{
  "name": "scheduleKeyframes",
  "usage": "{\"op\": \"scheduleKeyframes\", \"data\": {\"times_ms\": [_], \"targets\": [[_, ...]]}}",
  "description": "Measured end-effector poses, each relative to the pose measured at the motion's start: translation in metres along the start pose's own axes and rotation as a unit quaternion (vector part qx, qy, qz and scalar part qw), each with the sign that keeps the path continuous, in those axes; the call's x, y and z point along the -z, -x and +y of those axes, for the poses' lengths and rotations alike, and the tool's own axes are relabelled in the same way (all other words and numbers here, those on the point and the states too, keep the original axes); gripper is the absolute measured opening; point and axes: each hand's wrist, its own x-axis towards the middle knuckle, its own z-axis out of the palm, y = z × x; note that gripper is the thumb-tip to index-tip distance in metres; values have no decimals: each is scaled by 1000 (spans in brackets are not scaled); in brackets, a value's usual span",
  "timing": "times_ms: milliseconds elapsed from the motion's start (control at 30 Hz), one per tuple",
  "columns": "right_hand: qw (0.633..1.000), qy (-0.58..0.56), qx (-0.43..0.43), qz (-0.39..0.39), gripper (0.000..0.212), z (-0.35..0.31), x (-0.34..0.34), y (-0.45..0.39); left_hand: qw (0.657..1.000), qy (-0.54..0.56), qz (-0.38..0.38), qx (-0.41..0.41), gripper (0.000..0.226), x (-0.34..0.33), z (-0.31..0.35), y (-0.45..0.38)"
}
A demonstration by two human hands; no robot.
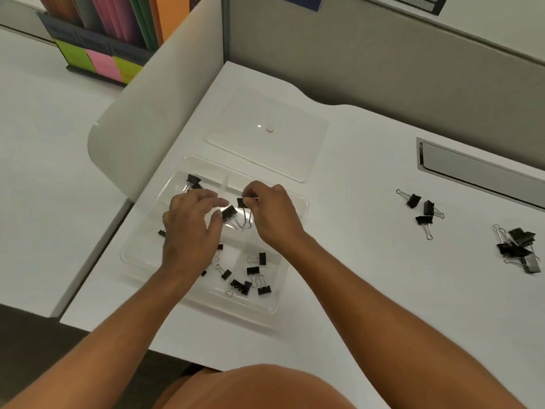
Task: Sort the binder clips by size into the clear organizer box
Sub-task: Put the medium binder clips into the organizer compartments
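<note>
Near compartment: I see small binder clips (250,278) lying loose in the organizer box (292,293), closest to me.
Left hand (188,228): hovers over the box's middle, fingers loosely spread — holding nothing I can make out.
Right hand (269,211): fingertips pinch a medium clip (242,203) above the middle compartment; another clip (229,213) lies just beside it.
Far compartment: two clips (193,182) at the left.
Lid (268,131): flat on the desk (354,261) beyond the box.
Right side: two unsorted clip piles (423,211) — well apart from the box.
</note>
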Motion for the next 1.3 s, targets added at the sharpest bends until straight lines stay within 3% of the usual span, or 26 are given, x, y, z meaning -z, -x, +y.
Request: {"op": "scheduleKeyframes", "data": {"times_ms": [100, 367, 633, 800, 933, 1133, 1300], "targets": [[1000, 15, 1, 23, 19, 9, -4, -2, 1000, 17, 20, -17, 23, -3, 10, 13], [984, -92, -19, 148, 16, 59, 24, 75, 994, 38, 19, -99, 18, -43, 65, 38], [948, -125, -173, 236, 23, 181, 92, 155, 971, 58, -102, -208, 20, -150, 156, 57], [933, -96, -207, 279, 23, 259, 142, 157, 950, 25, -195, -243, 22, -233, 210, 56], [935, -47, -209, 282, 33, 314, 168, 127, 936, -37, -222, -272, 38, -295, 242, 29], [949, 80, -207, 225, 67, 352, 190, 77, 903, -187, -231, -311, 71, -358, 273, -34], [947, 116, -182, 238, 75, 372, 202, 57, 868, -270, -224, -352, 61, -382, 275, -69]]}}
